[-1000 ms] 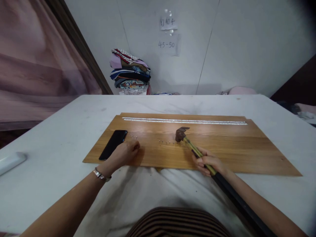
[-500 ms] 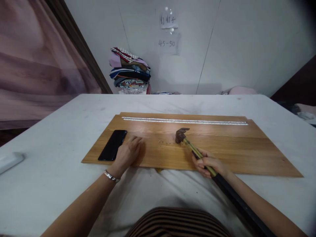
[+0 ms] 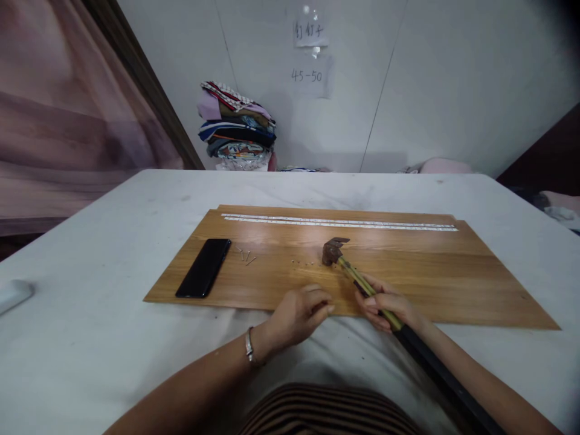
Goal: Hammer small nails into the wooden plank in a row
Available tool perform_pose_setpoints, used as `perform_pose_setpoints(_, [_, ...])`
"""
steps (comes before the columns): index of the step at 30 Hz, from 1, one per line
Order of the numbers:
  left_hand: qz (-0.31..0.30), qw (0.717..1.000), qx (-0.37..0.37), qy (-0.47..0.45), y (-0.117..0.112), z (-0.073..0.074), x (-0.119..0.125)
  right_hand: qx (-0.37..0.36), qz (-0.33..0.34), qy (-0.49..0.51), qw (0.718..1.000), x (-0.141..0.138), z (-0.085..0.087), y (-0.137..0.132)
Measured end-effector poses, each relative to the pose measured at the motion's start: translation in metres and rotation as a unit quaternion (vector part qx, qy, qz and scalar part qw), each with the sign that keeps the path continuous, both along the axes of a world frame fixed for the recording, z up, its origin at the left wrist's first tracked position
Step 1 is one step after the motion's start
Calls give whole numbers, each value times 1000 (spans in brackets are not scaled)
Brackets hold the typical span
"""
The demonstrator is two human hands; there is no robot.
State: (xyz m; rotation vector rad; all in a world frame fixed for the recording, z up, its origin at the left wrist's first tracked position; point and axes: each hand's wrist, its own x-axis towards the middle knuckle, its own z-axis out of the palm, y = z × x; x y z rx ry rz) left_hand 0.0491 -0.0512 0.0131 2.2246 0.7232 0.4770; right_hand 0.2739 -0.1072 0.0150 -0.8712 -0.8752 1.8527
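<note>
A wooden board [image 3: 453, 272] lies across the white table [image 3: 90, 290]. My right hand [image 3: 385, 302] grips the yellow handle of a hammer [image 3: 335, 252], whose rusty head rests on the board beside a short row of driven nails [image 3: 301, 263]. My left hand [image 3: 301, 311] sits at the board's near edge, close to my right hand, fingers pinched together; what they hold is too small to see. A few loose nails [image 3: 244, 257] lie near a black phone [image 3: 203, 275] on the board's left end.
A pale measuring strip [image 3: 339, 223] runs along the board's far edge. Folded clothes [image 3: 235, 130] are stacked against the wall behind the table. Paper notes [image 3: 310, 54] hang on the wall. A white object [image 3: 11, 293] lies at the table's left edge.
My left hand has left the loose nails by the phone and moved right to the board's near edge beside my right hand. The hammer has stayed put.
</note>
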Motion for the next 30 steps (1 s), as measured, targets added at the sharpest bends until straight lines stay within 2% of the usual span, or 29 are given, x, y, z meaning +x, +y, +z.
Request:
perform_pose_setpoints(3, [39, 992, -115, -38, -4, 2, 22, 0, -9, -15, 1000, 2, 0, 1])
perform_pose_setpoints(6, [54, 953, -281, -94, -6, 1, 44, -7, -17, -32, 999, 1, -1, 2])
perform_pose_setpoints(8, [47, 926, -347, -139, -8, 0, 57, -4, -26, -37, 999, -1, -1, 2])
perform_pose_setpoints(14, [62, 893, -385, -224, -19, 0, 81, -9, -39, -50, 998, -4, 7, -1])
perform_pose_setpoints(18, [80, 887, -386, -242, -25, -2, 79, -20, -58, -24, 998, -13, 12, -6])
perform_pose_setpoints(24, [90, 876, -402, -251, -25, -15, 73, -3, -72, -14, 997, -30, 5, -8])
perform_pose_setpoints(30, [66, 869, -416, -262, -22, -11, 72, -12, -88, -31, 996, -32, 7, -9])
